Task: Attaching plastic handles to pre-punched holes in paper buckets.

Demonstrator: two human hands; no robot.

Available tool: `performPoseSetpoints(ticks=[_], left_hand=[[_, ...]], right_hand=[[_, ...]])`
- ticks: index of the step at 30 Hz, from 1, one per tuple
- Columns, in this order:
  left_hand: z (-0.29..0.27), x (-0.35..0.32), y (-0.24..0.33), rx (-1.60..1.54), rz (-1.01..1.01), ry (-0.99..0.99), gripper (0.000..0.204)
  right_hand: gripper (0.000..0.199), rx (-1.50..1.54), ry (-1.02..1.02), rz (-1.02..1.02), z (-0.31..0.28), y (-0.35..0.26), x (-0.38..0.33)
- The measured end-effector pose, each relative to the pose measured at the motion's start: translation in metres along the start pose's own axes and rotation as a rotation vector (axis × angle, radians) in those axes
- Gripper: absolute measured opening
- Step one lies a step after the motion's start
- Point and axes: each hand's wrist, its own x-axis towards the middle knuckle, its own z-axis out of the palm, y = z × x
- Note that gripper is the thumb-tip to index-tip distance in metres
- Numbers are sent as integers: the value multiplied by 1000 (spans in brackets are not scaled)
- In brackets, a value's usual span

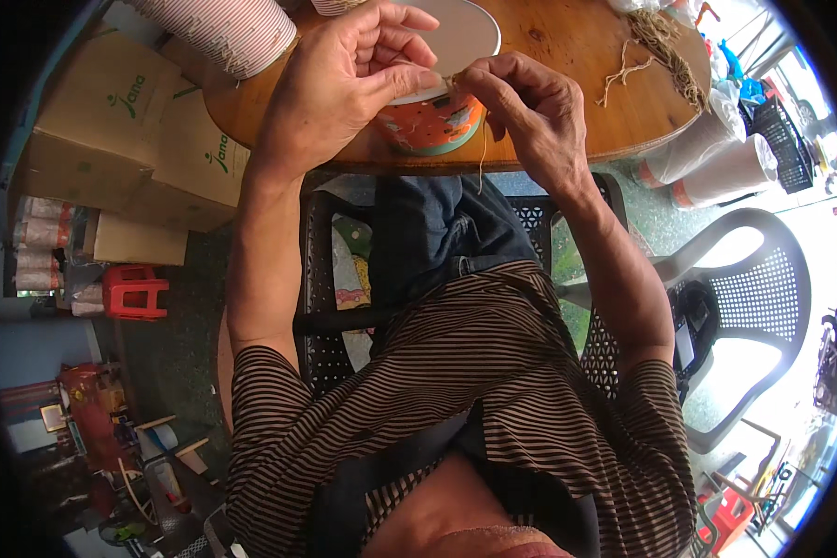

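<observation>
An orange and teal paper bowl (pixel 430 126) with a white lid (pixel 456 37) stands at the near edge of a round wooden table (pixel 577 56). My left hand (pixel 339 79) rests on the lid's rim, thumb and fingers pinching near the edge. My right hand (pixel 530 112) meets it at the rim, its fingers pinched on a thin tan string (pixel 483 153) that hangs down past the bowl's side.
Loose twine (pixel 660 51) lies at the table's far right. Stacked paper cups (pixel 237 33) lie at the table's left, more cup stacks (pixel 716 158) on the floor at right. Cardboard boxes (pixel 130 130) and a red stool (pixel 135 290) are at left; a grey plastic chair (pixel 753 288) is at right.
</observation>
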Motion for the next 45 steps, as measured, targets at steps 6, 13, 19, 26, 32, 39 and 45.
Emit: performPoseSetpoints(ticks=[6, 13, 19, 26, 32, 39, 45], left_hand=[[2, -6, 2, 388, 238, 13, 33], [4, -9, 2, 667, 325, 33, 12], [2, -9, 4, 471, 231, 44, 12], [-8, -9, -2, 341, 175, -4, 11], [-12, -12, -2, 486, 229, -23, 8], [-11, -11, -17, 429, 221, -7, 13], [19, -6, 7, 493, 232, 69, 22]], right_hand=[[21, -28, -19, 6, -10, -3, 2], [21, -95, -31, 40, -15, -11, 3], [21, -134, -61, 23, -21, -12, 5], [21, -168, -59, 0, -26, -15, 8], [19, -259, 39, 27, -32, -16, 9], [17, -109, 66, 111, -31, -15, 10], [17, 73, -1, 143, -29, -19, 9]])
